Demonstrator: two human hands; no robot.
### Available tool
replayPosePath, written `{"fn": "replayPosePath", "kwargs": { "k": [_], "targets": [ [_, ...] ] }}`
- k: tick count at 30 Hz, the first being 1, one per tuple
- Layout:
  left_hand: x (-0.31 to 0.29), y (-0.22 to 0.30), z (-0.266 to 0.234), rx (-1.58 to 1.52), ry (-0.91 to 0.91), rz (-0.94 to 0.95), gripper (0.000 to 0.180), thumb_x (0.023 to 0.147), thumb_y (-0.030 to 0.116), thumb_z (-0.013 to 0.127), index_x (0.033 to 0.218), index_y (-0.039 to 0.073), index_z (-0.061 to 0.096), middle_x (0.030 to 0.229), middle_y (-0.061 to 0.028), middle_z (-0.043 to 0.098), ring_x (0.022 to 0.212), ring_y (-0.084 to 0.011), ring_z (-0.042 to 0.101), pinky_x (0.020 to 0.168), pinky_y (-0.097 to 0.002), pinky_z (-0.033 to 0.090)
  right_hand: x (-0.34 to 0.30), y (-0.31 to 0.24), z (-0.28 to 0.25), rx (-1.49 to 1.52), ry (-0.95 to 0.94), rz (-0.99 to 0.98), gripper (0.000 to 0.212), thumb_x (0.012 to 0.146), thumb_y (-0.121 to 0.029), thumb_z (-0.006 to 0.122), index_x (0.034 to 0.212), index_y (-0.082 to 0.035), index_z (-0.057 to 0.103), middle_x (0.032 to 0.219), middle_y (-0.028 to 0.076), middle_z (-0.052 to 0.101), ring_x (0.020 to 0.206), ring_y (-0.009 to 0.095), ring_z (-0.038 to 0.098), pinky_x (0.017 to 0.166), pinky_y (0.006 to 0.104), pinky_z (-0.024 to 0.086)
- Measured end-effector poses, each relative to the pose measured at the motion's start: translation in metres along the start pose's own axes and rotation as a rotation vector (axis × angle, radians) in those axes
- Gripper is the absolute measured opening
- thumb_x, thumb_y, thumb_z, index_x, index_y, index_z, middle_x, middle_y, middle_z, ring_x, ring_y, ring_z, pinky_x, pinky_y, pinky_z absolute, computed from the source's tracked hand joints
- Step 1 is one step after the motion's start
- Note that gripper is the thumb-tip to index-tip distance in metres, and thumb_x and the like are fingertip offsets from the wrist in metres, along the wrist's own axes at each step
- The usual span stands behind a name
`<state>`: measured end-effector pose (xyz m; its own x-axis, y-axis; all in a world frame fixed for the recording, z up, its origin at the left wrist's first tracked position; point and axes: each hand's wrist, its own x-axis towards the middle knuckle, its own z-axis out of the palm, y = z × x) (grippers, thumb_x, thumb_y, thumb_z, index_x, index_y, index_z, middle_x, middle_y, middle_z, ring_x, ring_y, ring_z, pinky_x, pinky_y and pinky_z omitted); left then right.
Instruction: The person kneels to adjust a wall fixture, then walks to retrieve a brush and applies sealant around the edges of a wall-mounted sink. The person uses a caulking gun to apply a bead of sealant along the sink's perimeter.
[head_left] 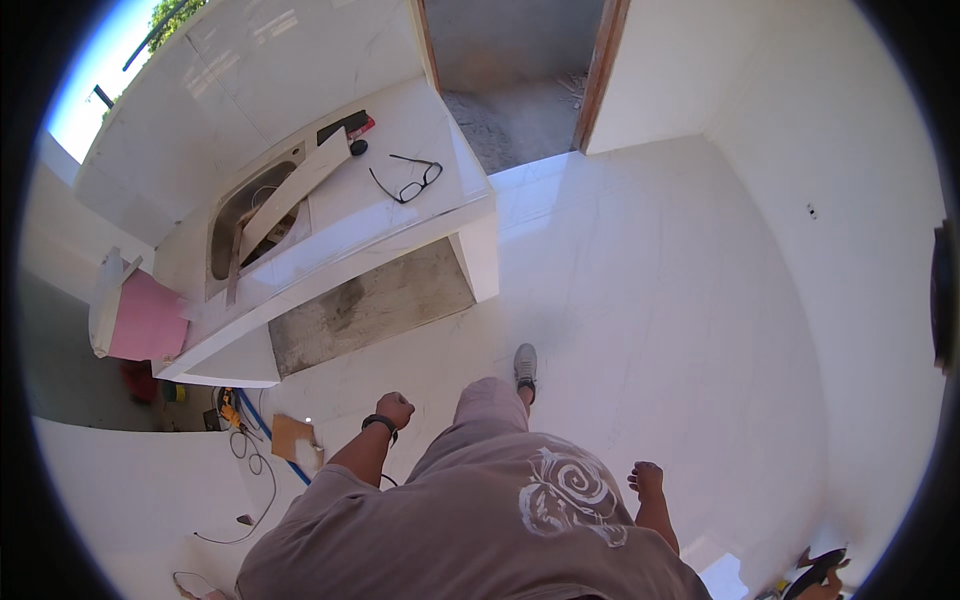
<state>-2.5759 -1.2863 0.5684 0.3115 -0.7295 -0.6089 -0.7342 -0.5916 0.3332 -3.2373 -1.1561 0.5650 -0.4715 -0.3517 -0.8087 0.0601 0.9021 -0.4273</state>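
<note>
My left hand [395, 408], with a dark band on its wrist, hangs at my left side with its fingers curled in and nothing seen in them. Nearest to it on the floor is a piece of brown cardboard [293, 440]. On my right, my right hand [646, 478] hangs away from the body, its fingers loosely bent and a little apart, holding nothing that I can see. One grey shoe [525, 365] is stepping forward on the pale tiled floor [640, 300].
A white counter [340, 255] stands front left. A board [300, 185] lies across its sink [222, 240]; eyeglasses [412, 186] rest nearby. A pink bucket-like thing [148, 318] is at its left end. A yellow power tool [230, 408] and cord lie left. Ahead is a doorway [592, 75].
</note>
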Motion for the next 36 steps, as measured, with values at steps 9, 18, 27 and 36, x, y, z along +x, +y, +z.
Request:
{"fn": "replayPosePath", "kwargs": {
  "k": [9, 18, 27, 36],
  "targets": [
    [0.150, 0.350, -0.027, -0.126, -0.086, 0.432, 0.024, 0.081, 0.025, 0.073, 0.085, 0.002, 0.066, 0.082, -0.0145, 0.071, 0.077, -0.0275, 0.068, 0.073, -0.0403, 0.054, 0.120, -0.216, -0.022, -0.461, -0.223, -0.259, 0.025, 0.095, -0.018, 0.061, 0.112, -0.001, 0.065, 0.093, 0.011, 0.069, 0.073, 0.023, 0.071, 0.056, 0.0358, 0.056],
    [0.264, 0.621, -0.142, -0.281, -0.054, 0.558, 0.026, 0.086, 0.025, 0.072, 0.091, 0.000, 0.064, 0.088, -0.0197, 0.070, 0.083, -0.0365, 0.067, 0.077, -0.0432, 0.053, 0.253, -0.379, -0.004, -0.568, -0.203, -0.055, 0.019, 0.096, -0.019, 0.063, 0.106, -0.003, 0.068, 0.093, 0.011, 0.071, 0.075, 0.024, 0.073, 0.059, 0.0390, 0.059],
    [0.404, 0.683, -0.205, -0.394, 0.259, 0.193, 0.021, 0.079, 0.019, 0.069, 0.086, -0.001, 0.065, 0.076, -0.0127, 0.066, 0.070, -0.0225, 0.062, 0.067, -0.0380, 0.051, 0.442, -0.733, 0.074, -1.040, -0.235, -0.202, 0.016, 0.096, -0.018, 0.064, 0.106, -0.006, 0.070, 0.097, 0.010, 0.073, 0.073, 0.023, 0.074, 0.060, 0.0372, 0.060],
    [0.595, 0.706, -0.266, -0.690, 0.356, -0.075, 0.018, 0.075, 0.016, 0.070, 0.081, -0.001, 0.063, 0.073, -0.0090, 0.065, 0.066, -0.0192, 0.059, 0.065, -0.0350, 0.050, 0.470, -1.146, 0.275, -0.572, -0.134, -0.546, 0.036, 0.090, -0.026, 0.069, 0.111, 0.003, 0.072, 0.093, 0.017, 0.074, 0.076, 0.024, 0.072, 0.075, 0.0380, 0.058]
  ]
}}
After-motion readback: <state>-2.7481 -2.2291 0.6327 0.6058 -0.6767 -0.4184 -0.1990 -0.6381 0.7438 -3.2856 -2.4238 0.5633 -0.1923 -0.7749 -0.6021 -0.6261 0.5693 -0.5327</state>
